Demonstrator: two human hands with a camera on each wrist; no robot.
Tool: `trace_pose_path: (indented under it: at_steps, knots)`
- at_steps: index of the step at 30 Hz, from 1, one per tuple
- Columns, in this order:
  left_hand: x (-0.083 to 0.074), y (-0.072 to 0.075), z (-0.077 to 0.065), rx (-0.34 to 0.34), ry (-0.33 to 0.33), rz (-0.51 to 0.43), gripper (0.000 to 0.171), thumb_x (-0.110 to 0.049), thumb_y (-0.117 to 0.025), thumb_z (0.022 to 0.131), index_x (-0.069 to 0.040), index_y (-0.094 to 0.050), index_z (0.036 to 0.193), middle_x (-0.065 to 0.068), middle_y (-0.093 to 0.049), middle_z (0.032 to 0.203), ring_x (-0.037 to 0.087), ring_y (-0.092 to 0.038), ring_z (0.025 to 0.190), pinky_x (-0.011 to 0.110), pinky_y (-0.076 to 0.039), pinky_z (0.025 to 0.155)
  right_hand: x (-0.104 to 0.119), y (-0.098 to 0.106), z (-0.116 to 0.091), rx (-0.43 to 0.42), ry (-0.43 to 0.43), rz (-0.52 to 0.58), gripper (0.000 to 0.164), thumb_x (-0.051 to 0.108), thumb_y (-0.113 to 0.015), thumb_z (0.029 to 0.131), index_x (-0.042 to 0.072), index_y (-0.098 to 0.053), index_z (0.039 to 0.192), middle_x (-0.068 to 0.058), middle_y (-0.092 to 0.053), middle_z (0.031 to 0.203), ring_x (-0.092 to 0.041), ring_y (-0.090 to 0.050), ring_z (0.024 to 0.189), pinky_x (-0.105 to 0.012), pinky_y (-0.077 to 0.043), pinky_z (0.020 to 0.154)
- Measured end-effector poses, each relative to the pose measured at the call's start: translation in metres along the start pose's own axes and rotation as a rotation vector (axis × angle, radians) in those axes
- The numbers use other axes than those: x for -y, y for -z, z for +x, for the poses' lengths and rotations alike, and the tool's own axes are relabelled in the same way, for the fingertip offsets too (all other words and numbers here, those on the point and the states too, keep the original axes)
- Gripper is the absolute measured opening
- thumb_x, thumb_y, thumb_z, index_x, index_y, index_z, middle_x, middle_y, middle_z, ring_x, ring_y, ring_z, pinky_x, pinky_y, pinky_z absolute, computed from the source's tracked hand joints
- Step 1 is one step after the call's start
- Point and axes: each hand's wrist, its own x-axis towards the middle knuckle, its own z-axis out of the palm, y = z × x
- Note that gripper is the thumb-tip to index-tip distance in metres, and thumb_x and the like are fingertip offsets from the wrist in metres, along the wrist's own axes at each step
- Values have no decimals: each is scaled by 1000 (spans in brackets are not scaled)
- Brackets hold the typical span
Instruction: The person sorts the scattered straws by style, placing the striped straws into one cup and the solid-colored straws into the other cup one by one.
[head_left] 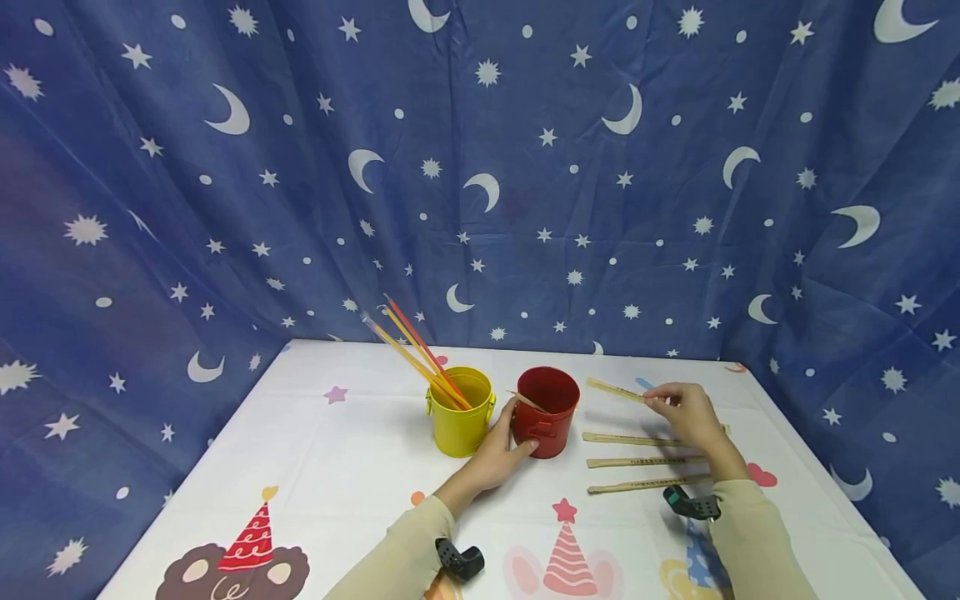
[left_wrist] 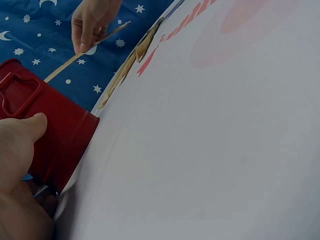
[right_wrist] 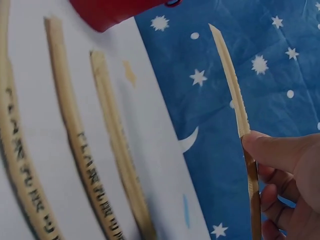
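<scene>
Red bucket (head_left: 559,418) | left hand (head_left: 491,460) grips its left side | paper-wrapped straw (head_left: 617,389) | right hand (head_left: 690,419) pinches it

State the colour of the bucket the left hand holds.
The bucket is red; the head view shows it best.

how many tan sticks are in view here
5: one tan stick in the right hand; a far stick, middle stick and near stick on the table; another stick poking over the red bucket's rim. More may be hidden inside.

Star-curtained booth (head_left: 525,92), printed tablecloth (head_left: 337,467)
</scene>
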Motion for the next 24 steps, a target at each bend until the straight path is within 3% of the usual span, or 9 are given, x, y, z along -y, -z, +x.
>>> trace_pose_path:
  at_steps: [16,22,24]
  knots:
    - [1,-2,-1,-4,-9,30,81,-26,-62,100,-13,-13,163,14,-29,167,33,-26,156,55,-22,128,33,11,-6,-109,153,125,9,1,-72,90,-3,-77,97,-9,-63,76,-4,-44,68,-20,-37,54]
    - [0,-1,0,-6,0,47,81,-27,-62,100,-14,-12,163,14,-28,167,33,-26,156,56,-22,128,46,14,-6,-110,194,174,11,2,-73,91,-2,-77,99,-12,-70,83,0,-51,74,-13,-43,65]
    - [0,-1,0,-7,3,46,82,-27,-62,100,-14,-12,163,14,-28,167,33,-26,156,56,-23,127,51,15,-6,-102,195,207,12,2,-72,91,-3,-77,101,-8,-73,85,2,-54,76,-12,-46,68]
